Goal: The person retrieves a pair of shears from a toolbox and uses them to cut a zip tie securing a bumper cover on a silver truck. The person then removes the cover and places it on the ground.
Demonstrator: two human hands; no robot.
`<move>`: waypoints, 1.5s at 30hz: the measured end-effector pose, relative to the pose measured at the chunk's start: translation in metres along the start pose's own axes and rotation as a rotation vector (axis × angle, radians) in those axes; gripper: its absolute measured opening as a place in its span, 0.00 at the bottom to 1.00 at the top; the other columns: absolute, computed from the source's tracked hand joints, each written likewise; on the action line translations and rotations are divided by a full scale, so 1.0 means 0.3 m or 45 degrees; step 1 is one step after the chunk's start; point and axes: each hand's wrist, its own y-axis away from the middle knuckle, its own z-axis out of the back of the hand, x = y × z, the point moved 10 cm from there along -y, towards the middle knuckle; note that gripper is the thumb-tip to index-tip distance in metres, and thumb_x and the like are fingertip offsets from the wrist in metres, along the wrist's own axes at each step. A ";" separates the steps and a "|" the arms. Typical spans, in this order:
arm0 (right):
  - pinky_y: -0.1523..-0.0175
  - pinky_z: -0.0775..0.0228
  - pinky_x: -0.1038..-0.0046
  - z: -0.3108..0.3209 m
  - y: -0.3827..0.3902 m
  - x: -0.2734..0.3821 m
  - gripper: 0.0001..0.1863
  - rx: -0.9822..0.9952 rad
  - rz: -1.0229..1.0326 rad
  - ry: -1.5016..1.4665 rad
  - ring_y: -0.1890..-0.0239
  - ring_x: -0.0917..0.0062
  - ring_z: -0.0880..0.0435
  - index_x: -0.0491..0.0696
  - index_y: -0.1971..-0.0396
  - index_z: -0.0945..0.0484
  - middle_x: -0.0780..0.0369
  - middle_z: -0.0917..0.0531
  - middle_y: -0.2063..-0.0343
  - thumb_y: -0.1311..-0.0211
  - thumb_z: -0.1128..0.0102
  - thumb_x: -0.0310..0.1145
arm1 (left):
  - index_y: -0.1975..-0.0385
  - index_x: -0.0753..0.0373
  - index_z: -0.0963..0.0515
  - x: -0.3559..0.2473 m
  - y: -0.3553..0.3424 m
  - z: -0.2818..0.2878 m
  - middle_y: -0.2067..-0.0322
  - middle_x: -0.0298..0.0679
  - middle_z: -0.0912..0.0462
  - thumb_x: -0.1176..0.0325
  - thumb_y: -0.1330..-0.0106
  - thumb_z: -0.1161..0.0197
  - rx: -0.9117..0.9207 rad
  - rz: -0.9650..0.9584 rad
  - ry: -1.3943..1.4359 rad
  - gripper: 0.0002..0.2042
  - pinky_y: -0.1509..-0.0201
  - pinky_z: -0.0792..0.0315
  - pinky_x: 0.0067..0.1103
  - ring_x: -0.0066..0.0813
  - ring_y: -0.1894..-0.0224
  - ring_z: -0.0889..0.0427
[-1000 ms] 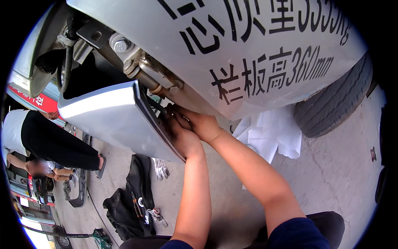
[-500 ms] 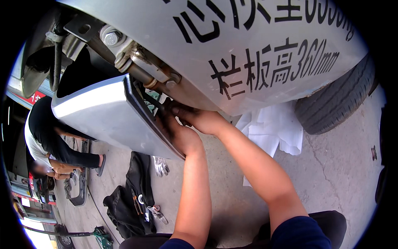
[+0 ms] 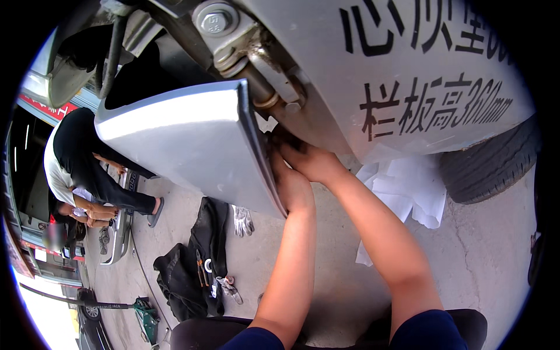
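Observation:
A silver curved body panel (image 3: 186,137) with a dark folded edge juts out beside a silver vehicle side (image 3: 350,105) bearing black lettering. My left hand (image 3: 291,185) reaches behind the panel's edge, and its fingers are hidden there. Close against it, my right hand (image 3: 315,161) is in the shadowed gap between panel and vehicle, with its fingers bent inward. Whatever the right fingers hold is too dark to make out. Above the hands are a large bolt head (image 3: 214,22) and a metal hinge-like bracket (image 3: 271,70).
A tyre (image 3: 490,166) and white sheets (image 3: 408,189) lie right. On the floor are black cloth (image 3: 211,227), orange-handled pliers (image 3: 202,269) and a grey-white glove (image 3: 242,221). At left, a person (image 3: 84,157) bends over a silver part; a green jack (image 3: 146,318) stands nearer.
The whole view has shifted, so panel and hands appear further right and the bracket larger. My hands have drawn closer together, deeper into shadow. The person at left has moved slightly.

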 end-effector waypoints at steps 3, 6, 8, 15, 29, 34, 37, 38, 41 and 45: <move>0.42 0.23 0.66 -0.106 0.028 -0.125 0.20 0.052 -0.727 -0.896 0.48 0.70 0.17 0.43 0.40 0.21 0.58 0.15 0.47 0.25 0.41 0.37 | 0.61 0.65 0.22 0.018 -0.008 0.006 0.66 0.35 0.20 0.65 0.19 0.47 0.035 -0.066 -0.141 0.11 0.59 0.31 0.22 0.22 0.62 0.23; 0.61 0.29 0.80 -0.077 0.037 -0.154 0.12 0.103 -0.730 -1.095 0.67 0.85 0.24 0.46 0.51 0.16 0.68 0.17 0.66 0.26 0.38 0.36 | 0.63 0.64 0.21 0.054 0.021 -0.024 0.68 0.34 0.20 0.65 0.19 0.47 0.117 -0.116 -0.189 0.12 0.62 0.31 0.23 0.23 0.64 0.23; 0.59 0.27 0.79 -0.078 0.056 -0.168 0.15 0.130 -0.768 -1.203 0.65 0.84 0.22 0.45 0.46 0.18 0.67 0.16 0.61 0.26 0.38 0.37 | 0.62 0.65 0.20 0.106 0.042 -0.019 0.66 0.36 0.19 0.65 0.19 0.47 0.168 -0.139 -0.204 0.12 0.60 0.28 0.25 0.26 0.61 0.22; 0.42 0.19 0.64 -0.119 0.088 -0.366 0.25 0.082 -0.894 -1.286 0.44 0.70 0.17 0.44 0.37 0.24 0.59 0.17 0.44 0.25 0.39 0.43 | 0.53 0.68 0.18 0.212 0.075 -0.019 0.54 0.44 0.15 0.65 0.21 0.45 0.336 -0.197 -0.367 0.13 0.45 0.24 0.32 0.35 0.47 0.19; 0.47 0.17 0.64 -0.123 0.050 -0.368 0.21 0.114 -0.820 -1.300 0.49 0.71 0.15 0.42 0.41 0.22 0.59 0.15 0.49 0.26 0.38 0.39 | 0.49 0.69 0.26 0.136 0.071 -0.017 0.50 0.46 0.20 0.74 0.29 0.49 0.243 -0.119 -0.275 0.13 0.42 0.26 0.32 0.36 0.47 0.21; 0.46 0.17 0.64 -0.126 0.029 -0.309 0.21 0.108 -0.818 -1.200 0.49 0.71 0.15 0.41 0.42 0.22 0.58 0.14 0.50 0.27 0.38 0.37 | 0.47 0.69 0.28 0.088 0.048 -0.014 0.49 0.47 0.22 0.77 0.32 0.50 0.205 -0.164 -0.290 0.15 0.41 0.27 0.32 0.36 0.46 0.22; 0.46 0.17 0.64 -0.114 0.052 -0.291 0.20 0.062 -0.819 -1.055 0.49 0.71 0.15 0.40 0.42 0.22 0.58 0.14 0.50 0.27 0.37 0.36 | 0.46 0.69 0.30 0.090 0.039 -0.002 0.49 0.47 0.24 0.79 0.34 0.51 0.157 -0.163 -0.297 0.16 0.40 0.28 0.32 0.36 0.46 0.22; 0.51 0.22 0.67 -0.101 0.056 -0.273 0.18 0.045 -0.806 -1.016 0.54 0.74 0.18 0.41 0.45 0.21 0.60 0.16 0.55 0.27 0.38 0.36 | 0.46 0.69 0.31 0.080 0.028 0.005 0.48 0.47 0.24 0.79 0.35 0.51 0.134 -0.160 -0.296 0.17 0.40 0.28 0.32 0.36 0.46 0.23; 0.65 0.37 0.75 -0.054 0.063 -0.162 0.11 -0.081 -0.714 -0.968 0.69 0.82 0.28 0.43 0.55 0.19 0.67 0.22 0.69 0.26 0.39 0.36 | 0.45 0.69 0.32 0.047 -0.001 0.025 0.48 0.47 0.25 0.81 0.37 0.52 0.081 -0.169 -0.313 0.19 0.39 0.29 0.32 0.36 0.46 0.23; 0.74 0.46 0.78 0.026 0.076 -0.167 0.08 -0.203 -0.484 -0.626 0.78 0.88 0.35 0.45 0.57 0.20 0.71 0.27 0.78 0.27 0.42 0.33 | 0.43 0.69 0.35 0.010 0.007 0.015 0.47 0.48 0.27 0.84 0.39 0.53 0.048 -0.180 -0.307 0.21 0.38 0.29 0.32 0.36 0.46 0.24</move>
